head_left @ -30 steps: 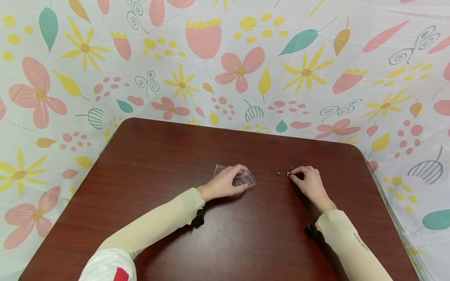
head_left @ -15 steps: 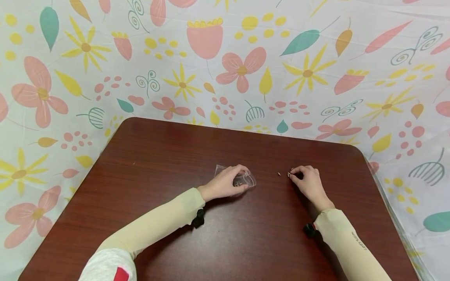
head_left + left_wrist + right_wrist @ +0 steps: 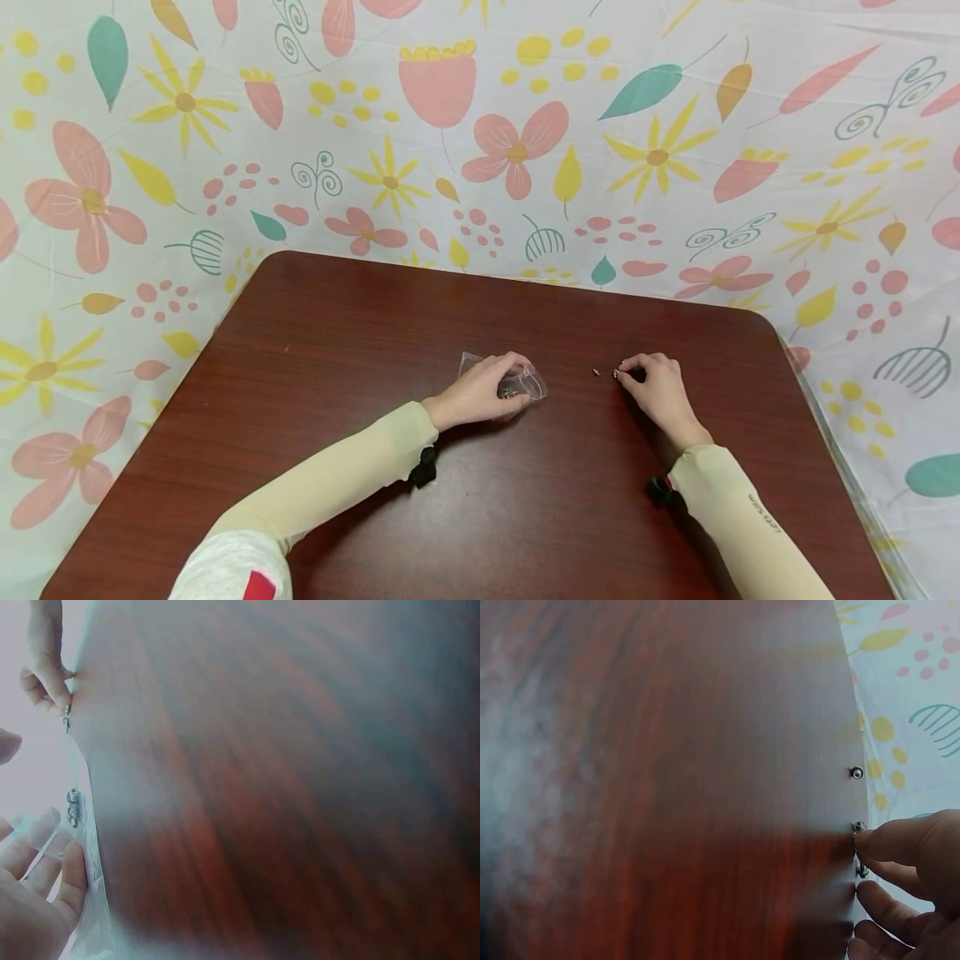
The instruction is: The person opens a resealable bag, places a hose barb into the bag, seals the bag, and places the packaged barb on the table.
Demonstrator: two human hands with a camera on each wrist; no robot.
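My left hand (image 3: 480, 390) rests on the table with fingers and thumb curled round a clear plastic bag (image 3: 534, 383). Small metal pieces (image 3: 73, 810) with loops lie at the bag in the left wrist view. To the right, my right hand (image 3: 660, 387) has its thumb and index fingertips together at a tiny shiny metal piece (image 3: 617, 374) on the tabletop; the fingertips partly hide it. Another small metal piece (image 3: 596, 372) lies just left of those fingers. In the right wrist view, one loose metal piece (image 3: 856, 773) sits apart from the fingertips.
Both hands work over a dark red-brown wooden table (image 3: 360, 325) with rounded far corners. A flower-printed cloth (image 3: 517, 100) hangs behind and beside it. Black wrist cameras (image 3: 423, 468) are strapped below both hands.
The metal piece that lay behind my right fingertips is no longer visible, and the fingertips have shifted very slightly. My left hand and the bag stay in place.
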